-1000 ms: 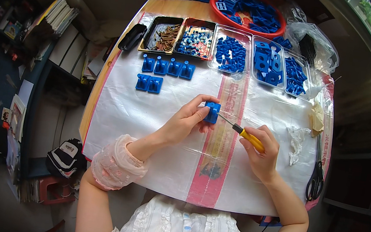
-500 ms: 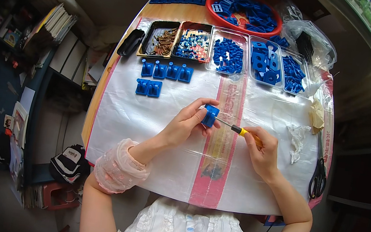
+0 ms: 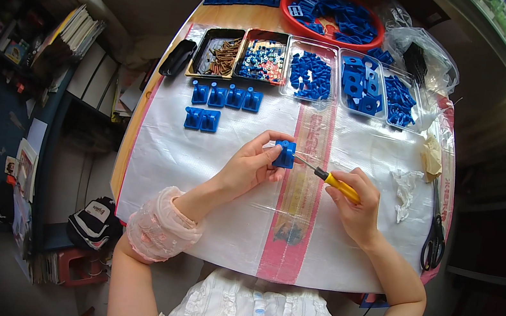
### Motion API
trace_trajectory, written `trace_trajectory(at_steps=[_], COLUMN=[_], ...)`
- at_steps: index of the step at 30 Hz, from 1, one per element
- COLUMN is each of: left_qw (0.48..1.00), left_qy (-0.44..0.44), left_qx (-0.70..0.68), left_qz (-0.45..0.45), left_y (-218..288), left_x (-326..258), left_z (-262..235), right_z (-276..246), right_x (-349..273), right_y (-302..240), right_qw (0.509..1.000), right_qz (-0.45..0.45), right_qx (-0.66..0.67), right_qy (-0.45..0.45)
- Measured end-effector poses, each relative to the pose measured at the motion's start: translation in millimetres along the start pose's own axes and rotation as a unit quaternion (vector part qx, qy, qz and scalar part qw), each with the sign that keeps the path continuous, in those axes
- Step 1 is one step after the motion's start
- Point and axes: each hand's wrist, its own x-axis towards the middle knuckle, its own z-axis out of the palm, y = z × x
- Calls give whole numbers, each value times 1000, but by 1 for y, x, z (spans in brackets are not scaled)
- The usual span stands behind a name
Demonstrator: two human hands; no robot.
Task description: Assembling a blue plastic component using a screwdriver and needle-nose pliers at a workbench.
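Observation:
My left hand (image 3: 253, 166) pinches a small blue plastic bracket (image 3: 284, 155) above the middle of the table. In my right hand (image 3: 353, 201) is a screwdriver (image 3: 341, 186) with a yellow and black handle. Its thin shaft points left, and the tip is at the right side of the bracket; whether it touches a screw I cannot tell. Several similar blue brackets (image 3: 217, 95) stand in two rows on the sheet, left of and beyond my left hand.
Trays of screws (image 3: 225, 57), nuts (image 3: 263, 59), small blue parts (image 3: 309, 78) and blue plates (image 3: 361, 89) line the far side. Behind them is a red basin (image 3: 372, 44) of blue pieces. Scissors (image 3: 433, 245) lie at the right edge, near crumpled white tissue (image 3: 404, 192).
The bracket has turned so a flatter face shows. My right hand has shifted its grip, baring more of the yellow handle, which is slightly tilted.

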Motion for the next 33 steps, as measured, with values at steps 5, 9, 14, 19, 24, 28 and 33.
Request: trace_trajectory(at_steps=[5,9,14,19,24,28,33], left_qw=[998,999,998,998,998,999,1000], left_qy=[11,1,9,-11,-6,-20,-27], left_qx=[-55,-45,-51,-52,-52,-36,-9], left_qz=[-10,-7,-17,-21,-17,-15,-10], left_y=[5,4,6,7,2,2,1], left_x=[0,0,0,1,1,1,1], left_z=[7,3,3,1,-2,-1,-4], right_z=[-2,-3,-6,-2,-1,0,-3], right_x=[2,2,1,0,1,1,1], right_y=[-2,-2,-6,3,-2,3,-1], right_qw=[1000,999,991,999,1000,1000,996], right_qz=[14,42,121,38,30,-8,76], right_qx=[-18,3,14,2,7,-8,19], right_qy=[7,-4,-49,-12,0,19,-43])
